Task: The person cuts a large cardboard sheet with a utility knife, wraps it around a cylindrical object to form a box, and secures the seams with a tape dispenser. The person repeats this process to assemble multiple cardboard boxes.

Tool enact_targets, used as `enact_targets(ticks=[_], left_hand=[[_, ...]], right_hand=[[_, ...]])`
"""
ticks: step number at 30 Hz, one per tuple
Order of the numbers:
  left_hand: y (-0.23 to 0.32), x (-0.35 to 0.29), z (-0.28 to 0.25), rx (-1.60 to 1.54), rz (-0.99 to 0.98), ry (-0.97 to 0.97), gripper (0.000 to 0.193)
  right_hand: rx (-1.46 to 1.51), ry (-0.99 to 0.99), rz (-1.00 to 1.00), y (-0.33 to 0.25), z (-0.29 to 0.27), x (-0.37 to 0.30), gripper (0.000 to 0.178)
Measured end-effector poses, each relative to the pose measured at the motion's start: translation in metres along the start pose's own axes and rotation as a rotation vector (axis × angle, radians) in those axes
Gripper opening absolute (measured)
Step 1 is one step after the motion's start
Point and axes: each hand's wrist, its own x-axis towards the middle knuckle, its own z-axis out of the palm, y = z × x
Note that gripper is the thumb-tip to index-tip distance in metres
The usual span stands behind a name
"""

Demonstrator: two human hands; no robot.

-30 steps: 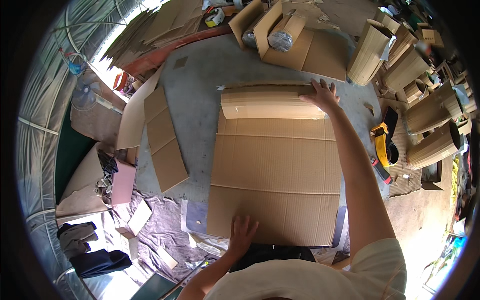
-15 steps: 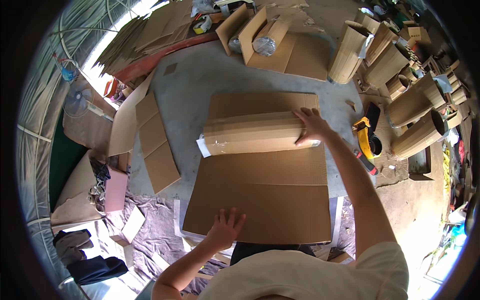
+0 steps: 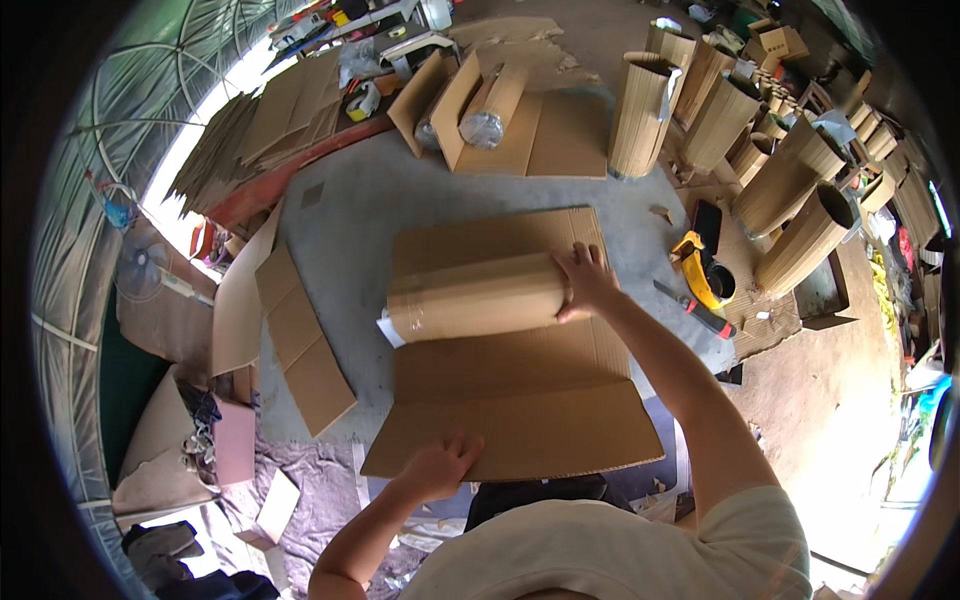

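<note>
- The right hand (image 3: 588,283) lies spread on the right end of the roll (image 3: 475,300), fingers draped over it rather than closed, seemingly to keep the coil from springing open.
- The roll lies across the middle of the flat sheet (image 3: 520,400) on the floor, its far part showing beyond it.
- The left hand (image 3: 437,467) presses open-palmed on the sheet's near edge, gripping nothing, likely pinning it flat.
- Right of the sheet lie a yellow tool (image 3: 697,268) and, farther off, upright rolled tubes (image 3: 640,115).
</note>
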Motion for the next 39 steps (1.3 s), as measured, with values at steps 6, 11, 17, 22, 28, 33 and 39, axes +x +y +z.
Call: enact_targets(ticks=[6, 11, 17, 22, 28, 33, 39], left_hand=[[-0.046, -0.004, -0.026, -0.013, 0.034, 0.040, 0.055], [-0.051, -0.010, -0.019, 0.016, 0.111, 0.310, 0.045], [-0.059, -0.046, -0.100, 0.044, 0.060, 0.371, 0.038], [-0.043, -0.064, -0.139, 0.020, -0.099, 0.339, 0.041], [-0.022, -0.089, -0.137, -0.143, -0.301, 0.298, 0.047], [-0.008, -0.086, -0.122, -0.220, -0.362, 0.227, 0.050], [-0.013, -0.084, -0.103, -0.259, -0.394, 0.116, 0.049]], right_hand=[[-0.064, 0.158, 0.129, -0.013, 0.015, -0.011, 0.118], [-0.333, 0.196, 0.138, -0.011, 0.015, 0.056, 0.109], [-0.243, 0.191, 0.082, 0.028, -0.015, 0.152, 0.074], [-0.281, 0.176, 0.120, 0.036, -0.029, 0.178, 0.071], [-0.152, 0.193, -0.127, 0.036, -0.031, 0.177, 0.054], [0.053, 0.045, -0.077, 0.052, 0.040, 0.159, 0.059], [0.003, -0.094, -0.285, 0.043, 0.077, 0.170, 0.098]])
